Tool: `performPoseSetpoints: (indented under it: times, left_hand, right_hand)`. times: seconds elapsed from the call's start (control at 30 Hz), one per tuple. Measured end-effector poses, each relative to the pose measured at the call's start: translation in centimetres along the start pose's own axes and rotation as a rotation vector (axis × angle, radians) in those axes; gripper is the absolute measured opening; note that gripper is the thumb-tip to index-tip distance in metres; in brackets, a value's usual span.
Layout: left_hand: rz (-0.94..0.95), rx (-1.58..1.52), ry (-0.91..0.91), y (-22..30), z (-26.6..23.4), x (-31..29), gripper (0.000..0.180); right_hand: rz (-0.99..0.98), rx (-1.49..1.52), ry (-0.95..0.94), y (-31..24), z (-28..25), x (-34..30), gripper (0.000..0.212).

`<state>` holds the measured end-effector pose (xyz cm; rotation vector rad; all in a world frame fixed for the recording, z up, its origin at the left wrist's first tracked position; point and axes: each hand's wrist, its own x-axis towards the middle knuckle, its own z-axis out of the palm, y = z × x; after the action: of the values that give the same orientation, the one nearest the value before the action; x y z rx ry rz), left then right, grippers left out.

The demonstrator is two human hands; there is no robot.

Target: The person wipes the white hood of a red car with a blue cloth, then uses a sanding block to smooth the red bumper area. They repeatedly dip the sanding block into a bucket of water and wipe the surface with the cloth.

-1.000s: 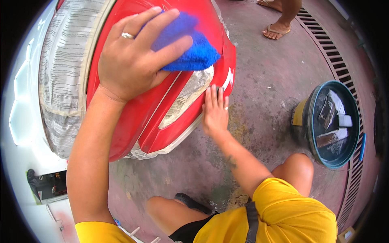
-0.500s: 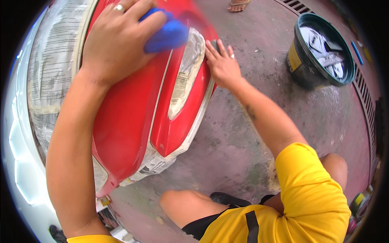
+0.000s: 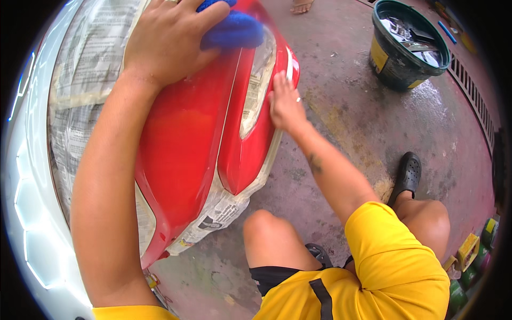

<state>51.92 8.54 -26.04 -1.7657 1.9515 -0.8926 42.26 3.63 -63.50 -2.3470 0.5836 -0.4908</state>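
My left hand [image 3: 170, 45] is closed round a bunched blue cloth [image 3: 233, 31], blurred, over the upper part of a red car body panel [image 3: 178, 144]. My right hand [image 3: 287, 104] presses on the panel's right side, fingers close together and pointing away from me. Whatever lies under those fingers is hidden. Between the hands, an elongated inset in the panel is covered with newspaper and masking tape [image 3: 252, 101]. More newspaper [image 3: 88, 85] masks the part to the left, and taped newspaper [image 3: 216, 217] runs along the panel's lower edge. The red surface looks wet and shiny.
A dark bucket [image 3: 381, 56] holding liquid and dark objects stands at the far right, beside a floor grate [image 3: 472, 101]. Someone's bare foot [image 3: 302, 6] shows at the top. My shoe [image 3: 409, 173] is on the stained floor; several containers [image 3: 469, 274] stand at the lower right.
The view has shifted. My right hand has slid along the panel toward me, and the dark grey piece seen by its fingers no longer shows. My left hand still grips the blue cloth.
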Motion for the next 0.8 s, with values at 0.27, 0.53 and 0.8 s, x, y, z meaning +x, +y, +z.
performPoseSetpoints:
  times: [0.27, 0.53, 0.8]
  left_hand:
    - [-0.096, -0.052, -0.034, -0.3, 1.3, -0.7, 0.06]
    - [-0.108, -0.061, -0.084, -0.2, 0.9, 0.2, 0.057]
    - [-0.128, -0.073, -0.079, 0.0, 0.6, 0.3, 0.051]
  right_hand:
    - [0.047, -0.028, -0.04, -1.6, -1.1, 0.5, 0.066]
    - [0.049, 0.025, 0.041, 0.5, -0.2, 1.5, 0.067]
    - [0.06, 0.373, -0.155, -2.8, 1.0, -5.4, 0.07]
